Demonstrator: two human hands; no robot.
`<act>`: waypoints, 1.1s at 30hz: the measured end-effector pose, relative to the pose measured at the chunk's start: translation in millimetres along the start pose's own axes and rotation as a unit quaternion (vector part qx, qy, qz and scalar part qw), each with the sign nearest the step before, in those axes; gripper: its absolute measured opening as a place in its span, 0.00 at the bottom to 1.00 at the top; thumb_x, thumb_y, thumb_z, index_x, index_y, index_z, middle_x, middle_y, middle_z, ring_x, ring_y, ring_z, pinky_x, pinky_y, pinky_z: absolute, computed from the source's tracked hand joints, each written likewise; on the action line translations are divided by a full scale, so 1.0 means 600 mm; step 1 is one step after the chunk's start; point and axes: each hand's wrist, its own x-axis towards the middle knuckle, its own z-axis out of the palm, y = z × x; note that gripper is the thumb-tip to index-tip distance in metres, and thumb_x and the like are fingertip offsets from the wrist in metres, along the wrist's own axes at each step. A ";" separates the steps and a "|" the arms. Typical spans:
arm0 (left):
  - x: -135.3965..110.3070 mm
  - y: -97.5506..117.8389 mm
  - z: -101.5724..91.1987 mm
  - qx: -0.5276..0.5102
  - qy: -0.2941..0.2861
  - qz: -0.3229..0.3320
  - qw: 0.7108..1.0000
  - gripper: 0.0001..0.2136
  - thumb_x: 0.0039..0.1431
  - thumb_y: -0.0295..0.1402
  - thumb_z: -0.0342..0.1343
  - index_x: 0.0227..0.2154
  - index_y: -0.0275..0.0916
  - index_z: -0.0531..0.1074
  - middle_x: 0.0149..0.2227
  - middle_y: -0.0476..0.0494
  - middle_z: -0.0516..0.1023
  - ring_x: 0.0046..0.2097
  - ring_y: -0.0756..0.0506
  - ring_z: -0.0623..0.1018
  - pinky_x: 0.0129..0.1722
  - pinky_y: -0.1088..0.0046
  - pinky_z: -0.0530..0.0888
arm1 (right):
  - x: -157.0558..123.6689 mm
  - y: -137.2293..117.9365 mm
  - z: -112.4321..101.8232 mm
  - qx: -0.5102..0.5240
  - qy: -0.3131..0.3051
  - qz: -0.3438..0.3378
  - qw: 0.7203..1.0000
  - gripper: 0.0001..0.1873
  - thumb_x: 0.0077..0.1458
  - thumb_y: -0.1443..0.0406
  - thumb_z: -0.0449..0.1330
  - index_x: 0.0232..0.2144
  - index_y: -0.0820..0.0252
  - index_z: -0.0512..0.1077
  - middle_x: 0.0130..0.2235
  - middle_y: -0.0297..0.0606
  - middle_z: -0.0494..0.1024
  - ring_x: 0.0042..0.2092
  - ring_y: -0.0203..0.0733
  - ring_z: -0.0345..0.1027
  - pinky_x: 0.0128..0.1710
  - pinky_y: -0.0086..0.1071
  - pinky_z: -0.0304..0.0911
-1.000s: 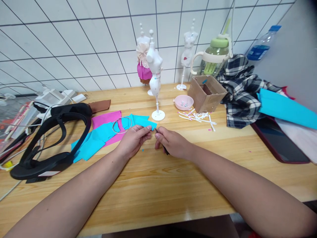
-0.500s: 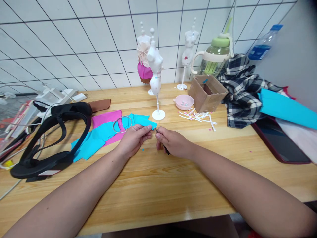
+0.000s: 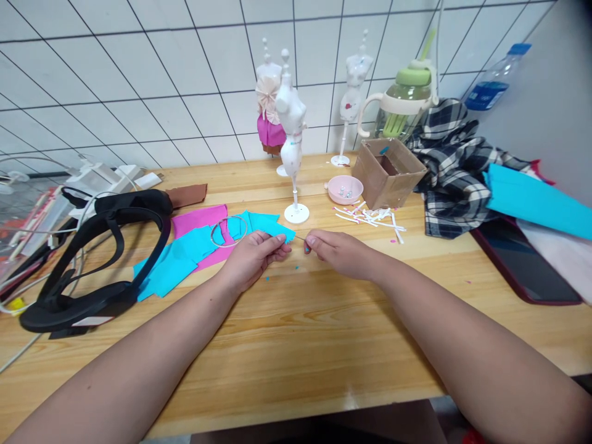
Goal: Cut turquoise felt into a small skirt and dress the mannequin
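Observation:
My left hand (image 3: 252,258) rests on the wooden table (image 3: 296,320) with its fingers closed in a pinch on the near corner of a teal fabric piece (image 3: 185,256). My right hand (image 3: 340,251) is just to its right, fingers pinched together, with a thin metal tip poking out toward the fabric and a tiny teal scrap (image 3: 306,249) at the fingertips. I cannot make out the whole tool. A metal ring (image 3: 228,232) lies on the teal and pink fabric (image 3: 197,221) behind my left hand. A white mini mannequin (image 3: 292,132) stands just behind both hands.
A black headset (image 3: 92,259) lies at the left with cables and white boxes behind. Two more mannequins, a pink bowl (image 3: 345,189), a cardboard box (image 3: 387,171), white paper scraps (image 3: 370,217), a green jug, plaid cloth (image 3: 453,166) and a dark tablet (image 3: 522,259) fill the right.
My right hand has turned and moved slightly up and right; the dark handle seen under it before is no longer visible. My left hand keeps its pinch on the teal fabric.

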 end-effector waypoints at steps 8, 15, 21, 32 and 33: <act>-0.002 0.002 0.000 0.035 -0.032 -0.008 0.999 0.13 0.43 0.40 0.70 0.22 0.35 0.78 0.25 0.42 0.81 0.29 0.49 0.76 0.32 0.73 0.70 | 0.002 -0.003 0.002 -0.058 -0.033 0.009 0.998 0.18 0.65 0.54 0.44 0.35 0.55 0.70 0.38 0.37 0.77 0.41 0.44 0.67 0.40 0.34 0.56; -0.003 0.004 -0.002 0.048 -0.037 -0.021 0.998 0.12 0.44 0.39 0.70 0.22 0.35 0.77 0.25 0.44 0.81 0.30 0.49 0.77 0.35 0.73 0.71 | 0.002 -0.002 0.001 -0.050 -0.037 -0.004 0.998 0.20 0.65 0.55 0.43 0.37 0.56 0.71 0.39 0.37 0.77 0.42 0.43 0.67 0.41 0.33 0.57; -0.002 0.003 -0.003 0.054 -0.037 -0.021 0.998 0.12 0.44 0.39 0.70 0.22 0.35 0.77 0.26 0.44 0.81 0.30 0.48 0.77 0.35 0.72 0.71 | 0.002 -0.003 0.001 -0.049 -0.044 -0.005 0.998 0.19 0.65 0.56 0.43 0.36 0.56 0.70 0.37 0.37 0.76 0.40 0.41 0.66 0.39 0.32 0.56; -0.002 0.004 -0.003 0.059 -0.044 -0.025 0.997 0.13 0.42 0.40 0.71 0.22 0.35 0.78 0.26 0.44 0.82 0.29 0.49 0.77 0.34 0.74 0.71 | 0.005 0.000 0.002 -0.055 -0.054 -0.004 0.997 0.18 0.65 0.56 0.43 0.33 0.57 0.68 0.36 0.36 0.75 0.39 0.41 0.66 0.39 0.32 0.56; -0.001 0.003 -0.004 0.059 -0.044 -0.025 0.997 0.13 0.42 0.40 0.71 0.22 0.35 0.78 0.26 0.44 0.82 0.29 0.49 0.77 0.34 0.74 0.71 | 0.005 0.000 0.002 -0.054 -0.053 -0.005 0.997 0.18 0.65 0.56 0.43 0.33 0.57 0.68 0.36 0.36 0.75 0.39 0.41 0.66 0.39 0.32 0.56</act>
